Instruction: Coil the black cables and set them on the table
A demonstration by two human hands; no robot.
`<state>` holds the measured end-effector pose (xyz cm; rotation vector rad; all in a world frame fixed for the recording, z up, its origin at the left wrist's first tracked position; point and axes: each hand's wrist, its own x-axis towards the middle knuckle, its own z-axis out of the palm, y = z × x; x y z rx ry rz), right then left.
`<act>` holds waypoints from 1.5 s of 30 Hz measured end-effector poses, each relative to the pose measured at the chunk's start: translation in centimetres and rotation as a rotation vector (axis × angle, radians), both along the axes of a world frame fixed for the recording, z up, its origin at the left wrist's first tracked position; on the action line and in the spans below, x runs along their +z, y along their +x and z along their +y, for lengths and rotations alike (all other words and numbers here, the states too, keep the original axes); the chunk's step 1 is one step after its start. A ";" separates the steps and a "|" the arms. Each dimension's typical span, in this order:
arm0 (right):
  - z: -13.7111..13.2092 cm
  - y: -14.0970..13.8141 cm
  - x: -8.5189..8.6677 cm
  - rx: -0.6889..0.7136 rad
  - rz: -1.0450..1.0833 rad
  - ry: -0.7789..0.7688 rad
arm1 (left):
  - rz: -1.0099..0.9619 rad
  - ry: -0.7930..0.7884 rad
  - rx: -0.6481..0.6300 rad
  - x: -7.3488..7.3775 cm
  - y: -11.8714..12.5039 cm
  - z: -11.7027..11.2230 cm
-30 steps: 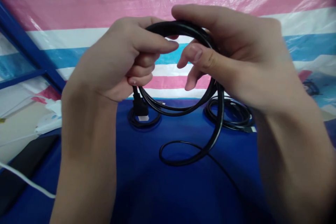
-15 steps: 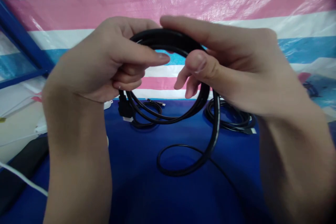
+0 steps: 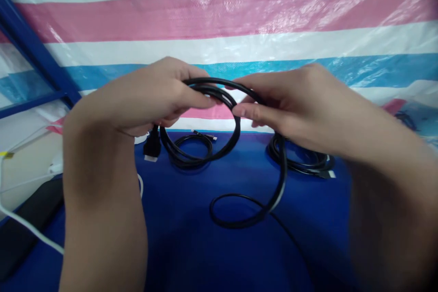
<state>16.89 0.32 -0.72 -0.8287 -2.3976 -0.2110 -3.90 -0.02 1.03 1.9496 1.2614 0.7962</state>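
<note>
Above blue counter (image 3: 191, 237), a black cable (image 3: 219, 146) coil is gripped by left hand (image 3: 150, 96) and right hand (image 3: 290, 105) fingers at twelve o'clock; loose slack at six o'clock likely needs another loop.

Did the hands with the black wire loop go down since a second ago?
Yes. Both hands, left hand and right hand, lowered the coiled black cable toward the blue table cover.
</note>
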 end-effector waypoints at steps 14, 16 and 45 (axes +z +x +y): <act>-0.9 -3.7 -2.1 0.192 0.649 -0.306 | -0.430 0.003 -0.076 0.2 -1.0 0.5; -0.9 -3.9 -2.0 0.231 0.689 -0.370 | -0.452 0.018 -0.102 0.4 -0.9 0.5; 0.7 -1.2 -0.4 0.300 0.845 -0.703 | -0.618 0.035 0.032 0.4 3.2 0.5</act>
